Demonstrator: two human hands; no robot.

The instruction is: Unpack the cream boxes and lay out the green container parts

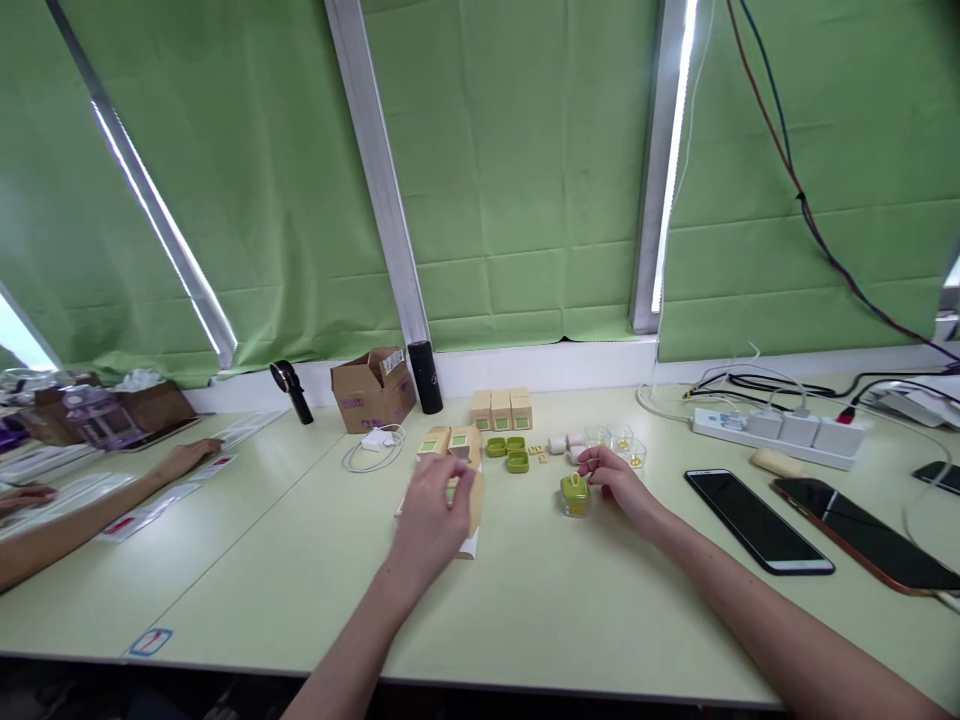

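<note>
My left hand (433,505) is over a stack of flat kraft-paper cartons (475,510), its fingers curled and pinching down at one of them. The fingertips are partly hidden behind the back of that hand. A small clear jar (575,508) with a green lid (574,486) and a pale loop on top stands upright on the table. Just at its right is my right hand (619,483), fingers loosely bent and apart, the fingertips close to the lid. Whether they touch it, I cannot tell. Green lids (517,461), tiny yellow loops (535,450), pinkish-white pieces (556,444) and clear cups (621,438) lie beyond.
Folded kraft boxes (502,410) stand at the back, near a cardboard box (373,390) and a black bottle (425,378). Phones (757,520) and a power strip (776,436) with cables are on the right. A co-worker's arm (150,480) rests on the left.
</note>
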